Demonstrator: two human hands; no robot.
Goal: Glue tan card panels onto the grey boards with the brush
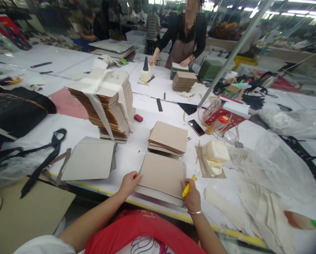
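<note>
My left hand (131,181) pinches the left edge of a beige cardboard sheet (162,174), which lies on a small stack of grey-edged boards at the table's front edge. At the sheet's right edge is my right hand (193,197), its fingers closed round a yellow-handled brush (187,189) and also against the sheet. Just behind sits a pile of similar beige sheets (168,137). Grey boards (90,158) lie fanned to the left. To the right, a pale glue-smeared container (216,155) rests on a piece of cardboard.
A tall tied stack of cardboard (107,95) stands back left. A phone (196,127), a bottle with an orange cap (218,124) and fabric strips (261,201) lie to the right. Across the table a co-worker (184,38) handles green boards. A slanting metal pole (233,56) rises between.
</note>
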